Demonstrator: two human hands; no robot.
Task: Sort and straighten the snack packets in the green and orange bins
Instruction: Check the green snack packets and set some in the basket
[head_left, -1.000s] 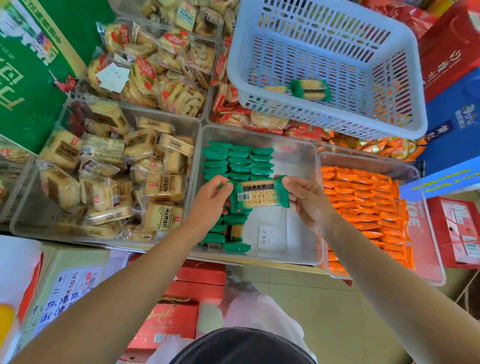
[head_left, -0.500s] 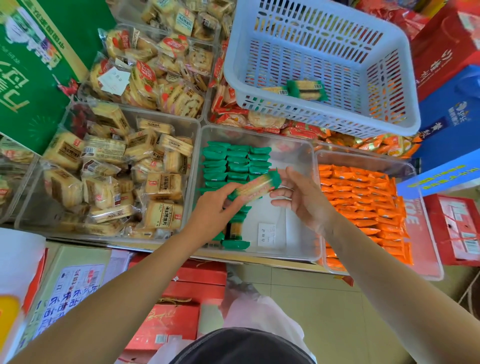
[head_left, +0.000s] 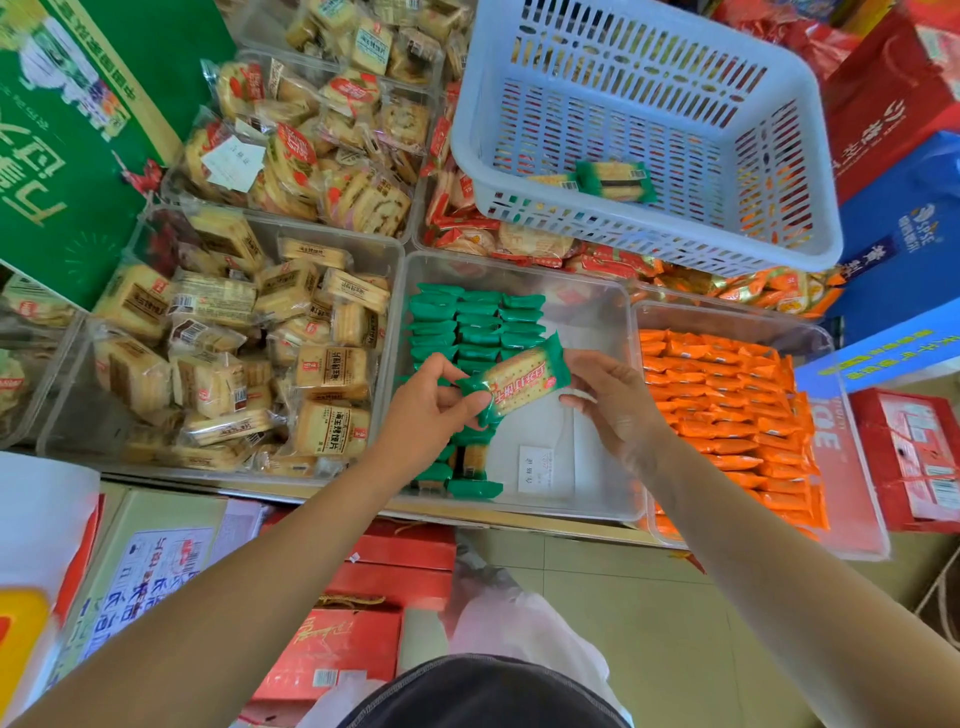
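Observation:
A green cracker packet (head_left: 519, 378) hangs tilted above the clear bin of green packets (head_left: 597, 322). My left hand (head_left: 431, 405) pinches its lower left end. My right hand (head_left: 613, 400) is at its upper right end, fingers curled beside the wrapper; whether they grip it is unclear. Rows of green packets (head_left: 475, 322) stand on edge in the bin's back left, and a few more (head_left: 467, 475) lie near its front. To the right, a clear bin (head_left: 852, 467) holds tidy rows of orange packets (head_left: 727, 405).
A white slatted basket (head_left: 644, 130) with two green packets (head_left: 613, 179) sits behind, atop red packets. Clear bins of beige biscuit packs (head_left: 234, 353) fill the left. Red and blue boxes (head_left: 909, 457) stand right, cartons (head_left: 145, 571) and tiled floor below.
The green packet was held flat by both ends, barcode side up. It has been turned over and tilted, now showing its printed face, and my right hand has shifted its hold.

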